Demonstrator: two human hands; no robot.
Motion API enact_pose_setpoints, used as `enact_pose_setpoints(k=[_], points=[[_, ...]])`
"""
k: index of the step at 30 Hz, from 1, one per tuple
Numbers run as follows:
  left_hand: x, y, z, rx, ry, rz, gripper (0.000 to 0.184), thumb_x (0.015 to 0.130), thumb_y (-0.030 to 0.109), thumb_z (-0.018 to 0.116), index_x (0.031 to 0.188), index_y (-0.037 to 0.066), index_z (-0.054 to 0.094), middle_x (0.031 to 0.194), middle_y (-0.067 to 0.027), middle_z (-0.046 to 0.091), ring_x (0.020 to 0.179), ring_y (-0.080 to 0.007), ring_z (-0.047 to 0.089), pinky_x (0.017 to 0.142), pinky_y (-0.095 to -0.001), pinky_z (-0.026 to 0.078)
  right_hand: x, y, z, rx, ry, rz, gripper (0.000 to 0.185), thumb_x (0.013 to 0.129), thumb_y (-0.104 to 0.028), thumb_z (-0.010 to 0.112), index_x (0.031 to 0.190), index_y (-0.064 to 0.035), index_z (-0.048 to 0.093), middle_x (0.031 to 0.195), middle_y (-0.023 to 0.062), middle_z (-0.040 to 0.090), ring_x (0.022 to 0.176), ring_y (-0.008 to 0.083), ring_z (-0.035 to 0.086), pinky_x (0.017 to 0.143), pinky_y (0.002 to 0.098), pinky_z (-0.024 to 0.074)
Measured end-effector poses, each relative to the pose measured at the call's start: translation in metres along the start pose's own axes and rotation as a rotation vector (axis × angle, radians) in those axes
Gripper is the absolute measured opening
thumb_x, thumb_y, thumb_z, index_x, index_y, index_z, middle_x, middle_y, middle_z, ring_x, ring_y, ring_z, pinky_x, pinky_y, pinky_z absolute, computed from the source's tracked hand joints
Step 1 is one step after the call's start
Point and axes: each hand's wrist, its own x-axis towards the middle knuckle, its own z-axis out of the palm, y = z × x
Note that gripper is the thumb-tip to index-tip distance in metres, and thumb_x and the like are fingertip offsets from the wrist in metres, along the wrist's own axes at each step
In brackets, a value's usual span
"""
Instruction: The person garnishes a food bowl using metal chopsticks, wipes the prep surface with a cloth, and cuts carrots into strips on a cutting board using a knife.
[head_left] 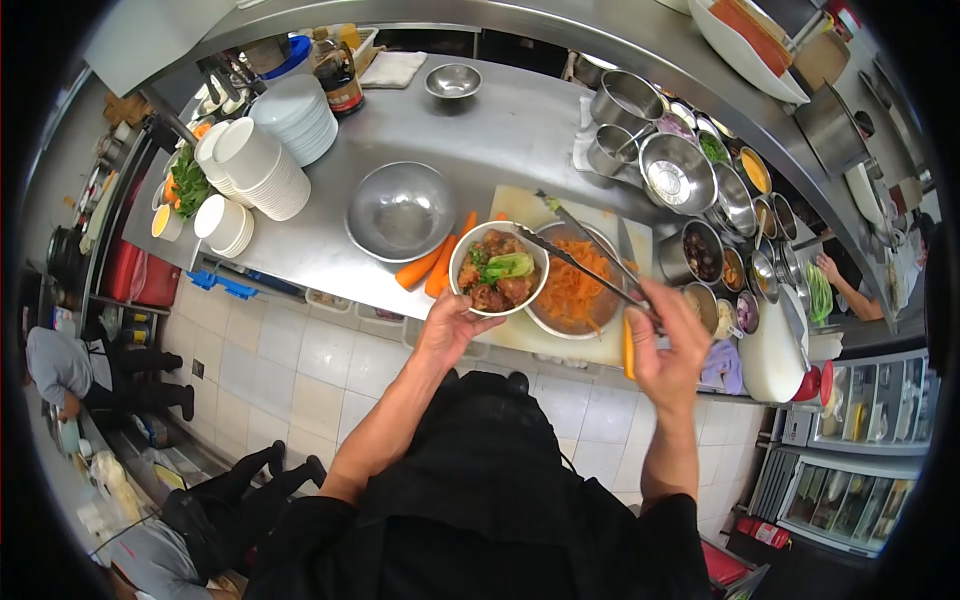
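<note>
My left hand (450,330) grips the lower edge of a white bowl (461,284) filled with browned, glazed pieces, probably meat, and a green leafy vegetable (508,266). In my right hand (672,345) is a pair of metal tongs (588,270); their arms are spread, with one tip at the bowl's rim and the other farther back. Under the tongs, shredded carrot (572,285) fills a metal mixing bowl (562,331) on a cutting board (515,203). A yellow handle (629,345) shows beside my right hand; what it belongs to is partly hidden. Whole carrots (425,266) lie left of the white bowl.
A large metal bowl (400,212) and a small one (453,81) stand on the steel counter. Stacked white tubs (265,170) and plates (297,115) are at left. Metal containers of ingredients (690,250) line the right. Two other people (70,365) are behind at left.
</note>
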Motion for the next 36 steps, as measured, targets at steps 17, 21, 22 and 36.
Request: enact_pose_setpoints(k=[17,21,22,36], points=[[-0.011,-0.058,0.055,0.006,0.181,0.322,0.071,0.079,0.017,0.057,0.142,0.003,0.028,0.138,-0.0198,0.046,0.123,-0.0367,0.053,0.102,-0.0562,0.046,-0.045,0.133,0.041,0.154,-0.069,-0.177,0.034,0.079,0.006,0.066,0.112,0.0047,0.064,0.1,0.0198,0.067,0.087,0.0309,0.067,0.067,0.0331,0.0547],[-0.028,-0.091,0.073,-0.08,0.253,0.437,0.072,0.078,0.017,0.058,0.143,0.003,0.028,0.139,-0.0184,0.045,0.124,-0.0354,0.053,0.102,-0.0549,0.047,-0.04,0.151,0.036,0.302,-0.173,-0.228,0.034,0.08,0.005,0.067,0.114,0.0048,0.064,0.101,0.0194,0.067,0.085,0.0308,0.067,0.067,0.0324,0.0547],[-0.038,-0.096,0.079,-0.094,0.288,0.484,0.073,0.078,0.017,0.059,0.142,0.002,0.029,0.139,-0.0174,0.046,0.124,-0.034,0.052,0.102,-0.0541,0.047,-0.041,0.147,0.035,0.337,-0.174,-0.239,0.034,0.08,0.005,0.067,0.114,0.0049,0.064,0.101,0.0194,0.067,0.085,0.0305,0.067,0.067,0.0323,0.0546],[-0.272,-0.183,0.034,-0.331,0.775,1.139,0.068,0.081,0.016,0.06,0.141,0.0,0.031,0.137,-0.0188,0.048,0.124,-0.0347,0.054,0.101,-0.0539,0.049,-0.131,0.009,0.112,0.775,-0.693,-0.664,0.032,0.082,0.008,0.066,0.113,0.0043,0.064,0.096,0.0175,0.068,0.082,0.0269,0.067,0.071,0.0342,0.0546]])
